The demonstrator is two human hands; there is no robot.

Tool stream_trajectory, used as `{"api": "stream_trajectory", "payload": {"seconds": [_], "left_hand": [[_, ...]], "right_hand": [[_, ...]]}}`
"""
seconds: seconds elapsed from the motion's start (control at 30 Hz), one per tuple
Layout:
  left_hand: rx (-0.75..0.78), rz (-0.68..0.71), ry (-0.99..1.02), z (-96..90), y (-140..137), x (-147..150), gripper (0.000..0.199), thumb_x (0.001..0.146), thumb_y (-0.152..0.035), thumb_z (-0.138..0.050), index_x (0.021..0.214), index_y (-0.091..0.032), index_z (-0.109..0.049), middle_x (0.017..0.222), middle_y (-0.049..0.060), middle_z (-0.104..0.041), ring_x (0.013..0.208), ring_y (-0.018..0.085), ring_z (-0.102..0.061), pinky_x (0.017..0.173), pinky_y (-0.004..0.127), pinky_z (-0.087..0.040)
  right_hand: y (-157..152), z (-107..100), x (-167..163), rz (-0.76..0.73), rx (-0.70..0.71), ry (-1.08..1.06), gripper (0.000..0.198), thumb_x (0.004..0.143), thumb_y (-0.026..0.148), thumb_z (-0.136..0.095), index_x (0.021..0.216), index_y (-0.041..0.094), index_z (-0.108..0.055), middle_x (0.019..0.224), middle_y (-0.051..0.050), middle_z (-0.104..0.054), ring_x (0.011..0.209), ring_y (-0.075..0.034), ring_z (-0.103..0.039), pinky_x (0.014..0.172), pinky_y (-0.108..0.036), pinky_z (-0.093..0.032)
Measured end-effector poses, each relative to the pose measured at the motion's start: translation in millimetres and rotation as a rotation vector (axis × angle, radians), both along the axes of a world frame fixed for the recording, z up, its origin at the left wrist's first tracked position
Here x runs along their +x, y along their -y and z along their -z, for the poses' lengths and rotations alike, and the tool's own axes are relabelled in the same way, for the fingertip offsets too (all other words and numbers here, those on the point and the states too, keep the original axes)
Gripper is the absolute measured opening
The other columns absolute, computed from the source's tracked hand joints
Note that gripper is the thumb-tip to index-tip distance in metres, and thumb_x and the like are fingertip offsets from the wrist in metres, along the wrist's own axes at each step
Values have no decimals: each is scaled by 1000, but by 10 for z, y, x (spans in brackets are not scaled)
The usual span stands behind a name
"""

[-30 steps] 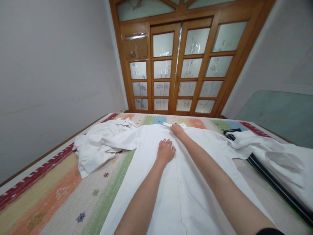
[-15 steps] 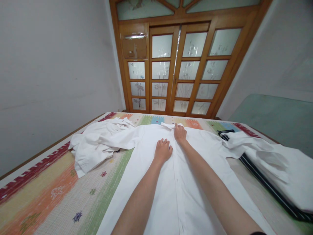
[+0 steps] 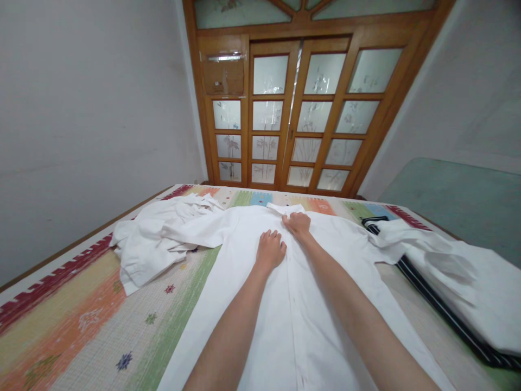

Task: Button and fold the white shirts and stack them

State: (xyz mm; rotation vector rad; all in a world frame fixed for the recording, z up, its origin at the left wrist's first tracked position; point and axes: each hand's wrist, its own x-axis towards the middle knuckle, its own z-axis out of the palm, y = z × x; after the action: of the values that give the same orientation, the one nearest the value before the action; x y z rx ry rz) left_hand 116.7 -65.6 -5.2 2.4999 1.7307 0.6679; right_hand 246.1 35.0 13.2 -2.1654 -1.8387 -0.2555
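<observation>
White shirt [image 3: 277,315] is lying front up in the middle of a colourful bed cover [image 3: 134,336], collar [image 3: 279,208] at the far end, button strip running back toward the near side. Left hand [image 3: 271,251] is palm down on the chest, just left of the strip, fingers loosely curled; can't tell if it's pinching any fabric. Right hand [image 3: 297,224] is a bit farther up, touching the front just below the collar, fingers bunched in narrow. Might have some cloth, honestly can't tell. The left sleeve runs into a crumpled white heap [image 3: 158,233]. Over on the right there's more white cloth [image 3: 488,282] on top of something black with white stripes [image 3: 439,303]. Wooden doors [image 3: 247,119] at the far end.
</observation>
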Motion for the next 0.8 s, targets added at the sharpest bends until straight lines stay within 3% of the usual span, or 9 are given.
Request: {"api": "stream_trajectory", "payload": {"seconds": [0.13,0.23,0.37,0.47,0.67,0.8], "left_hand": [[6,4,21,-17,4,8,31,92,-25,-44,114,-14,-62,128,12,-61,126,25,-47,110,40,-32],[32,6,40,-24,4,8,29,91,-23,-44,110,-15,-64,121,11,-64,122,25,-50,108,40,-34],[44,11,31,-46,9,4,27,90,-23,-44,99,-14,-68,107,12,-69,112,24,-55,101,39,-40],[50,7,4,-64,11,6,28,89,-24,-45,93,-13,-71,101,13,-70,109,25,-56,98,39,-42],[60,0,-18,-24,-20,5,31,91,-25,-44,103,-16,-70,114,10,-68,116,24,-54,102,37,-40],[37,-4,-20,-5,-41,2,34,92,-26,-43,119,-18,-62,128,8,-62,123,23,-51,107,36,-36]], "right_hand": [[-5,-72,-163,-72,119,-35,46,92,33,-36,101,8,-73,104,-21,-69,99,-29,-62,82,-36,-46],[-54,-66,-311,-206,215,-50,42,93,26,-36,121,10,-63,128,-18,-59,121,-27,-50,95,-36,-42],[-110,63,-419,-539,-33,85,37,94,21,-40,124,8,-58,136,-19,-54,130,-25,-44,103,-37,-37],[-87,163,-355,-675,-118,181,32,94,17,-42,119,11,-61,140,-17,-51,134,-23,-42,106,-38,-35],[178,249,-49,-705,-114,144,40,96,15,-35,132,12,-54,143,-15,-48,137,-19,-39,110,-35,-31],[405,250,33,-580,-94,61,41,96,17,-33,130,13,-56,140,-13,-52,135,-18,-41,109,-32,-32]]}}
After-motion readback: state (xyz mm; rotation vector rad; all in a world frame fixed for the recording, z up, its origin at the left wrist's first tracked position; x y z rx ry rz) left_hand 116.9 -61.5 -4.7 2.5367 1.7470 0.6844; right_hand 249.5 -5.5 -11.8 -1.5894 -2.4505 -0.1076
